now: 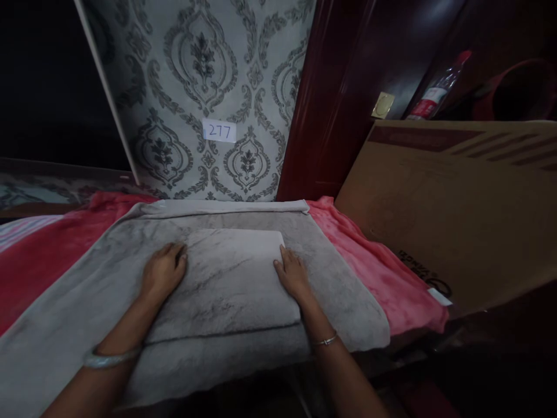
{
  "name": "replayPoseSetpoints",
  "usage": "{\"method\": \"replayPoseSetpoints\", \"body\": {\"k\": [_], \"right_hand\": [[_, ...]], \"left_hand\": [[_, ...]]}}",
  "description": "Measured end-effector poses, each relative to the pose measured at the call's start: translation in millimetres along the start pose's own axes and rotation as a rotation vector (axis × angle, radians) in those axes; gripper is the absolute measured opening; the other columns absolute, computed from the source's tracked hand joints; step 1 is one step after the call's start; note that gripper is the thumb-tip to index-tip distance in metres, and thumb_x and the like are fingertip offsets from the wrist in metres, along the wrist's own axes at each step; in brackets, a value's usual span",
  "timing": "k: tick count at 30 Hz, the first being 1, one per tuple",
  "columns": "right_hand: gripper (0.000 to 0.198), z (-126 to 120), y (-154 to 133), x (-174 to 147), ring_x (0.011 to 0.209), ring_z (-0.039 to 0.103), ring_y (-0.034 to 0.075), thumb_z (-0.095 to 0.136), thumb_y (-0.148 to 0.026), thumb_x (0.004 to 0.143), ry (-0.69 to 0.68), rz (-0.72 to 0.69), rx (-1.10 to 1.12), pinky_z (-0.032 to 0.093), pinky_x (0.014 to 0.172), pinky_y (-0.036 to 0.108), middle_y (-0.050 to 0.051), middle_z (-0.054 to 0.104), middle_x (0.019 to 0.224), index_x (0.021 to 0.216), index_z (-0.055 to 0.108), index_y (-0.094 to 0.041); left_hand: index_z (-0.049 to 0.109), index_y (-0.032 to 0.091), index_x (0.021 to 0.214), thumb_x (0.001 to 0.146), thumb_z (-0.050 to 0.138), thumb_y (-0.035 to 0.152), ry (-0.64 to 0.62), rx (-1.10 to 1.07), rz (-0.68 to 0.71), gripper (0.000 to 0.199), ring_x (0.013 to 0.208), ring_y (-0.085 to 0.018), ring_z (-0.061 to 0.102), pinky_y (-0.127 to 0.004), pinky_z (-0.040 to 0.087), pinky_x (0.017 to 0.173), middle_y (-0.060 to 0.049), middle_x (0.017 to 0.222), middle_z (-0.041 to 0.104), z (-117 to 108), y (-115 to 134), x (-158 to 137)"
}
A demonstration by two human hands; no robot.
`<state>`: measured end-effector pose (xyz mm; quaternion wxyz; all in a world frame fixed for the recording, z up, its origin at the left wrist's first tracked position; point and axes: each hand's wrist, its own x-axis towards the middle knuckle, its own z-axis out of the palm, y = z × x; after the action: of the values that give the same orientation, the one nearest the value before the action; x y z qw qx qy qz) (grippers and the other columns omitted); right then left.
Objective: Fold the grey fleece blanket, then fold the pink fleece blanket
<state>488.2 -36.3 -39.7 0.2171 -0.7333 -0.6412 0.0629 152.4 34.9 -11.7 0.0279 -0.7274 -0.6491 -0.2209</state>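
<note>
Left hand and right hand lie flat, fingers together, on the folded grey towel atop a grey blanket. Red blanket underneath; patterned wallpaper with "277" label, cardboard box right.

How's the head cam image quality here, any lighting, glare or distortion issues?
Head view: dim overall, corners and the left background near black; soft glare streaks on the dark wooden panel; wide-angle bending shows in the slanted white edge; the folded grey towel and both hands, left hand and right hand, are evenly lit.
</note>
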Motion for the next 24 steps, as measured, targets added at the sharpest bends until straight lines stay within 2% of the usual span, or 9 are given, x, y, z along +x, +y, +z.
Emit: {"method": "replayPoseSetpoints", "body": {"k": [3,8,13,16,18,21,24], "right_hand": [[0.060,8,6,2,0.143,0.040,0.027,0.041,-0.033,0.100,0.087,-0.033,0.077,0.028,0.117,0.044,0.017,0.047,0.152,0.155,0.036,-0.010],[0.067,16,17,13,0.134,0.050,0.028,0.054,-0.032,0.090,0.146,-0.044,0.242,0.035,0.114,0.043,0.018,0.056,0.144,0.152,0.040,-0.010],[0.075,17,19,27,0.133,0.053,0.024,0.056,-0.034,0.082,0.147,0.018,0.664,0.042,0.110,0.040,0.008,0.057,0.145,0.154,0.037,-0.021],[0.084,16,19,31,0.133,0.053,0.026,0.062,-0.041,0.079,0.152,0.066,0.878,0.046,0.107,0.040,0.011,0.058,0.143,0.155,0.035,-0.017],[0.089,15,19,30,0.133,0.054,0.027,0.068,-0.044,0.074,0.161,0.102,0.972,0.047,0.106,0.040,0.013,0.059,0.141,0.153,0.038,-0.017],[0.083,12,19,26,0.125,0.059,0.030,0.075,-0.046,0.065,0.152,0.181,1.084,0.049,0.101,0.041,0.012,0.066,0.132,0.141,0.054,-0.019],[0.059,4,17,20,0.100,0.069,0.030,0.077,-0.050,0.062,0.001,0.199,1.209,0.055,0.086,0.041,0.010,0.076,0.103,0.110,0.070,-0.017]], "left_hand": [[0.059,0.011,0.138,0.089,0.040,0.039,-0.025,-0.086,-0.116,0.060,0.119,-0.033,0.061,-0.045,0.048,0.105,-0.015,0.124,0.069,-5,-4,0],[0.058,0.012,0.139,0.085,0.046,0.038,-0.022,-0.265,-0.223,0.061,0.119,-0.031,0.062,-0.043,0.049,0.103,-0.015,0.132,0.066,-10,-7,3],[0.049,0.009,0.146,0.084,0.049,0.041,-0.152,-0.271,-0.326,0.070,0.119,-0.032,0.063,-0.042,0.049,0.103,-0.017,0.127,0.067,-15,-9,16],[0.050,0.003,0.144,0.082,0.049,0.046,-0.211,-0.244,-0.314,0.075,0.124,-0.036,0.059,-0.044,0.047,0.106,-0.020,0.129,0.066,-12,-13,27],[0.057,0.003,0.136,0.078,0.054,0.050,-0.204,-0.277,-0.310,0.075,0.124,-0.039,0.058,-0.047,0.047,0.106,-0.021,0.127,0.066,-9,-16,33],[0.066,0.007,0.123,0.073,0.061,0.052,-0.161,-0.361,-0.328,0.068,0.119,-0.039,0.061,-0.047,0.050,0.101,-0.019,0.119,0.071,-3,-22,37],[0.067,0.009,0.120,0.071,0.064,0.056,-0.144,-0.441,-0.349,0.068,0.111,-0.036,0.065,-0.045,0.054,0.095,-0.016,0.113,0.072,-2,-26,35]]}}
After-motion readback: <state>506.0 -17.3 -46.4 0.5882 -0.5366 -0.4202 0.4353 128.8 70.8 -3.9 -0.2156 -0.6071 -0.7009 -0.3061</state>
